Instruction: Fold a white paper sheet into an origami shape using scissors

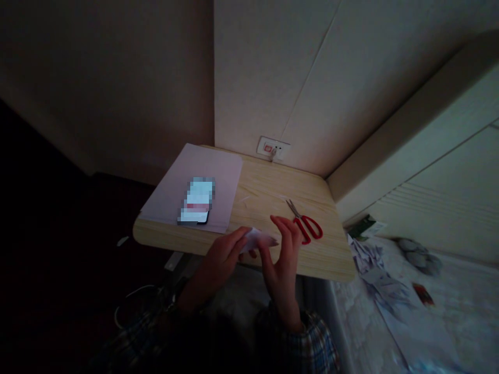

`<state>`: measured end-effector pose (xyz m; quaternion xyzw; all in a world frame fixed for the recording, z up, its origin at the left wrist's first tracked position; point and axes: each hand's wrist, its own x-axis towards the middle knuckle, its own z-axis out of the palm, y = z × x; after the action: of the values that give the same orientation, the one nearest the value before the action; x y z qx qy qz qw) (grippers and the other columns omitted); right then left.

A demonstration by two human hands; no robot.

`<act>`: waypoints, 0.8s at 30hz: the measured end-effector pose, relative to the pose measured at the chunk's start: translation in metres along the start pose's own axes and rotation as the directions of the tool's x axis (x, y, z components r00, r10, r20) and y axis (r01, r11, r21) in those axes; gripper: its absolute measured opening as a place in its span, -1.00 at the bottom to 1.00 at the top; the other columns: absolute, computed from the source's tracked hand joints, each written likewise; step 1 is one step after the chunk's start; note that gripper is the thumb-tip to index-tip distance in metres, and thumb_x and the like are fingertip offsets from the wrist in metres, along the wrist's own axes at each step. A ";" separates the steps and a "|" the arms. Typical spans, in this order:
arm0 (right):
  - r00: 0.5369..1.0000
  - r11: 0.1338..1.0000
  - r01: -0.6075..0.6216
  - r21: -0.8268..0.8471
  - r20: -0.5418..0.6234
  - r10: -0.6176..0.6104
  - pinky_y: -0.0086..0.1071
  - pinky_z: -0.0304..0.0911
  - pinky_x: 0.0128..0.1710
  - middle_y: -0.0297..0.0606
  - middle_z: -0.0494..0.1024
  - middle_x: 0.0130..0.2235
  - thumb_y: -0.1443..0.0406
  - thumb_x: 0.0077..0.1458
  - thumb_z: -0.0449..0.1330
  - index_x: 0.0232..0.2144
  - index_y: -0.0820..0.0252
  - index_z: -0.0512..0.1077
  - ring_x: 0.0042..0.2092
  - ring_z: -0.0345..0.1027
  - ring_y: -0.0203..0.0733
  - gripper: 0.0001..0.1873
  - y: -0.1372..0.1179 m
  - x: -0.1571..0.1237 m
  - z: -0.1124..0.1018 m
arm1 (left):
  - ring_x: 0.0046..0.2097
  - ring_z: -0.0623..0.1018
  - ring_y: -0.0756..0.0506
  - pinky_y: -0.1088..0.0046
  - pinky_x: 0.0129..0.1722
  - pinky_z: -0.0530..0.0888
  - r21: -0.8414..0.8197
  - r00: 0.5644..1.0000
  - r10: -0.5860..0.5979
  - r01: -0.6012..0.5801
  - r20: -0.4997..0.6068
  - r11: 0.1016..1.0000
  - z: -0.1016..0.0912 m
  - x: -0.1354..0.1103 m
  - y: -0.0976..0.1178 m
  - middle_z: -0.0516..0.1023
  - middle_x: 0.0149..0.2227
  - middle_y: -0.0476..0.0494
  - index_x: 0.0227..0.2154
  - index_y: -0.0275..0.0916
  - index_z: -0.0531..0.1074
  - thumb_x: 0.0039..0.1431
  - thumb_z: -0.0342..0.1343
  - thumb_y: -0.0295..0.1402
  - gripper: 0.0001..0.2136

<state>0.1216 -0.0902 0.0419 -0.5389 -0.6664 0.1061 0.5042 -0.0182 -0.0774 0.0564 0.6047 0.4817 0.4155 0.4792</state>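
A small folded piece of white paper point(252, 239) is held over the front edge of the wooden table. My left hand point(223, 255) pinches it from the left, with fingertips showing beneath it. On the other side is my right hand point(284, 262), its thumb close to the paper's right end and its curved fingers raised apart from the thumb. Whether that thumb touches the paper I cannot tell. Red-handled scissors point(307, 223) lie just beyond my right hand, which partly covers one handle loop; their blades point away to the left.
On the table point(268, 182), a stack of white paper sheets point(167, 192) bears a lit phone point(199, 200). Thin paper scraps lie near the scissors. Behind is a wall socket point(273, 148) with a plug. Crumpled paper point(370, 259) and grey fabric point(419, 255) lie on the bed at right.
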 end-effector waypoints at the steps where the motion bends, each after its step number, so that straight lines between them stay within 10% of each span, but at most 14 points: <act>1: 0.999 0.999 -0.037 0.036 0.021 0.036 -0.19 0.21 -0.08 -0.18 0.42 -0.11 0.29 0.17 0.14 -0.09 0.12 0.38 -0.05 0.27 -0.07 -0.76 0.001 0.002 -0.002 | -0.46 0.50 -0.07 0.47 -0.42 0.43 0.030 1.000 0.010 -0.010 0.018 0.999 0.001 0.000 0.000 0.55 -0.47 -0.05 -0.31 -0.24 0.48 0.21 -0.09 -0.31 -0.76; 5: 0.985 0.969 -0.160 0.187 0.099 0.144 -0.36 0.21 -0.30 -0.36 0.42 -0.43 0.37 0.16 0.13 -0.46 0.14 0.39 -0.33 0.29 -0.21 -0.85 0.005 0.004 -0.008 | -0.33 0.53 -0.13 0.38 -0.26 0.44 0.249 0.999 0.054 -0.054 0.008 0.967 0.002 -0.002 -0.002 0.58 -0.32 -0.16 -0.34 -0.25 0.43 0.20 -0.07 -0.33 -0.81; 13: 0.968 0.938 -0.205 0.281 0.201 0.151 -0.38 0.23 -0.32 -0.37 0.43 -0.43 0.36 0.10 0.20 -0.47 0.14 0.40 -0.34 0.31 -0.22 -0.89 -0.004 0.007 -0.011 | -0.24 0.57 -0.12 0.42 -0.23 0.41 0.353 0.973 0.056 -0.136 0.226 0.926 -0.002 -0.002 -0.004 0.62 -0.31 -0.14 -0.33 -0.22 0.44 0.26 -0.12 -0.36 -0.78; 24: 0.938 0.905 -0.318 0.283 0.235 0.256 -0.42 0.17 -0.38 -0.38 0.42 -0.50 0.30 0.11 0.15 -0.49 0.17 0.40 -0.40 0.30 -0.25 -0.85 -0.006 0.007 -0.014 | -0.38 0.51 -0.06 0.50 -0.36 0.32 0.320 0.980 0.026 -0.090 0.199 0.943 -0.008 -0.003 0.001 0.53 -0.48 -0.01 -0.47 -0.23 0.43 0.25 -0.10 -0.30 -0.73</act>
<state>0.1297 -0.0922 0.0562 -0.5307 -0.5995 0.3364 0.4958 -0.0261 -0.0795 0.0587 0.7272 0.4772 0.2834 0.4039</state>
